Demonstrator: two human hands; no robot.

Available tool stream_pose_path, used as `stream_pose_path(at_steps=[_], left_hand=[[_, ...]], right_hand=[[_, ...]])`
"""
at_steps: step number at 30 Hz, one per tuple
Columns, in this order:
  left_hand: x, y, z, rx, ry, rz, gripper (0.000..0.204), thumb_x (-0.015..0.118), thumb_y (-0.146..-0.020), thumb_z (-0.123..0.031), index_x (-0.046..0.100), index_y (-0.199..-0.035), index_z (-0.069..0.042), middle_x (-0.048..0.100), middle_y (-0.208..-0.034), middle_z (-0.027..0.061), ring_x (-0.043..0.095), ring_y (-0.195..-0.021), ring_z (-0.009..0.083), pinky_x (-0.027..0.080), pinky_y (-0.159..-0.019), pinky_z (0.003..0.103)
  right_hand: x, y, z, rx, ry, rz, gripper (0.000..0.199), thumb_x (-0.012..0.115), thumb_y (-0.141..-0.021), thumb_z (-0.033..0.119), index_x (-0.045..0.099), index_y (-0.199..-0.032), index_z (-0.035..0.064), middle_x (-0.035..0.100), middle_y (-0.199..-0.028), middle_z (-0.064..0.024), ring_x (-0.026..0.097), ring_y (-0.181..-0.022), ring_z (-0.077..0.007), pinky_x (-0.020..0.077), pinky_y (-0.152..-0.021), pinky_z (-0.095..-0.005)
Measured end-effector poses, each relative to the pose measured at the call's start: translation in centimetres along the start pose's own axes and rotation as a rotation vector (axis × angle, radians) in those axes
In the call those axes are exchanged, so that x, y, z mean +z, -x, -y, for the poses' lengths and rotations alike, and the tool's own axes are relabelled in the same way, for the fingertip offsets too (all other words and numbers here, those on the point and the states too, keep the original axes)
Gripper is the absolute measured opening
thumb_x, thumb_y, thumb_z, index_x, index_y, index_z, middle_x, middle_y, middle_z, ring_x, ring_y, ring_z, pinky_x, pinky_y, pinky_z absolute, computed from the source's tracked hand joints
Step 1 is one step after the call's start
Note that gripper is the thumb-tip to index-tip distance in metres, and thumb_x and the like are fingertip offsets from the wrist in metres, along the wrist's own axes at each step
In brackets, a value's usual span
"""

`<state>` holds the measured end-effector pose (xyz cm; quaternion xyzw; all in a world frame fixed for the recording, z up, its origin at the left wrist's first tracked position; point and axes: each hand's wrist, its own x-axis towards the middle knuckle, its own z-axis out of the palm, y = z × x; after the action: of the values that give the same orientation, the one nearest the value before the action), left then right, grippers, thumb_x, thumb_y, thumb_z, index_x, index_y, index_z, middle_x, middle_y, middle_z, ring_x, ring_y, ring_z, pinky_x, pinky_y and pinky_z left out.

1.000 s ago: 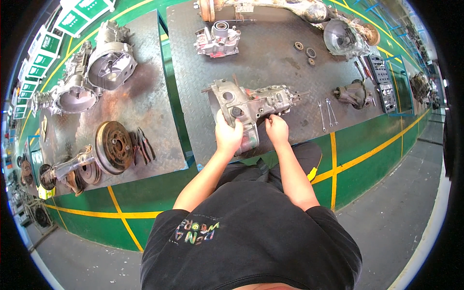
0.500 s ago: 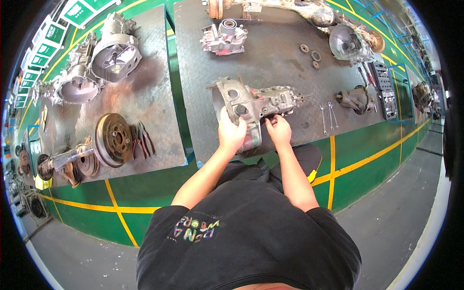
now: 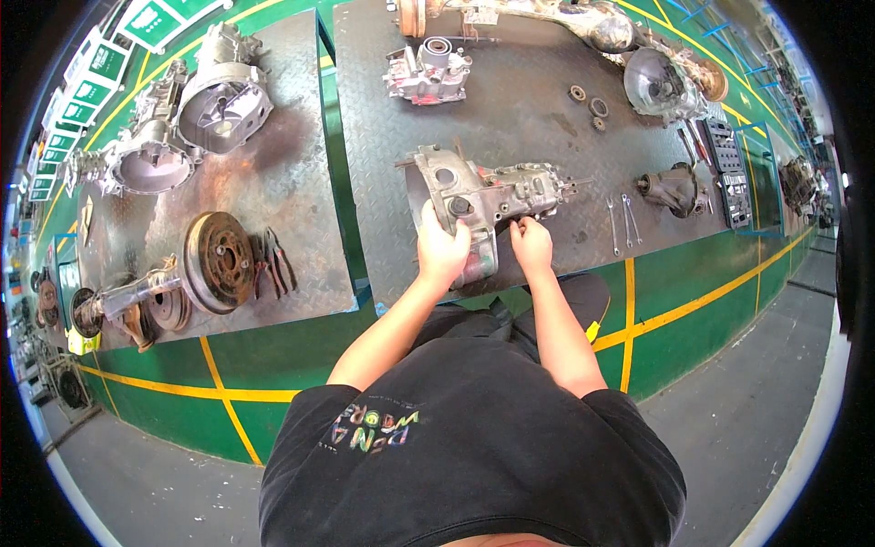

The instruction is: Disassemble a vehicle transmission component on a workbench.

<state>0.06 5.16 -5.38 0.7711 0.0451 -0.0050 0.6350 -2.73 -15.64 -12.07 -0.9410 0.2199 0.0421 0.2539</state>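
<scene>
A grey metal gearbox [image 3: 524,190] lies on the steel-plate table in front of me, its wide bell housing to the left and its narrow shaft end to the right. My left hand [image 3: 444,252] grips the near side of the bell housing, with the thumb on top and the other fingers partly hidden. Close to the near edge of the gearbox's middle, my right hand [image 3: 532,246] is closed, thumb and fingers pressed together. Whatever those right fingertips hold is too small or hidden to make out.
Wrenches [image 3: 629,219] lie right of the gearbox, before a differential housing [image 3: 673,190] and a socket set [image 3: 729,173]. Ring gears [image 3: 597,107] and a smaller red-stained casing [image 3: 428,73] sit farther back. A brake drum axle [image 3: 219,260] and pliers [image 3: 281,260] occupy the left table.
The whole view has shifted slightly. Both hands stay at nearly the same places on the gearbox, the right still by its near edge.
</scene>
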Motion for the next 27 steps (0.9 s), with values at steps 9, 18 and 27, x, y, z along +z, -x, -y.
stream_pose_path(at_steps=[9, 18, 27], left_hand=[[-0.1, 0.0, -0.1, -0.006, 0.024, 0.011, 0.054, 0.062, -0.087, -0.006, 0.041, -0.134, 0.010, 0.068, -0.111, 0.0208, 0.067, -0.105, 0.0266, 0.050, -0.094, 0.035], [0.1, 0.0, 0.1, 0.022, 0.034, -0.038, 0.054, 0.062, -0.085, -0.010, 0.044, -0.133, 0.008, 0.068, -0.109, 0.0254, 0.068, -0.101, 0.0375, 0.051, -0.090, 0.042], [0.0, 0.1, -0.6, 0.001, 0.062, -0.016, 0.057, 0.063, -0.085, -0.011, 0.043, -0.134, 0.009, 0.068, -0.110, 0.0256, 0.068, -0.101, 0.0370, 0.051, -0.091, 0.041]], right_hand=[[-0.6, 0.6, 1.2, 0.104, 0.003, -0.038, 0.026, 0.066, -0.089, 0.030, 0.068, -0.087, 0.0041, 0.070, -0.084, -0.0148, 0.068, -0.082, -0.0366, 0.0530, -0.076, -0.0459], [0.0, 1.1, 0.8, -0.068, -0.077, -0.165, 0.027, 0.066, -0.089, 0.030, 0.068, -0.089, 0.0032, 0.070, -0.084, -0.0159, 0.068, -0.083, -0.0354, 0.0530, -0.075, -0.0467], [1.0, 0.7, 0.2, -0.075, -0.065, -0.183, 0.027, 0.067, -0.088, 0.030, 0.065, -0.091, 0.0035, 0.069, -0.087, -0.0152, 0.067, -0.086, -0.0353, 0.0528, -0.077, -0.0461]])
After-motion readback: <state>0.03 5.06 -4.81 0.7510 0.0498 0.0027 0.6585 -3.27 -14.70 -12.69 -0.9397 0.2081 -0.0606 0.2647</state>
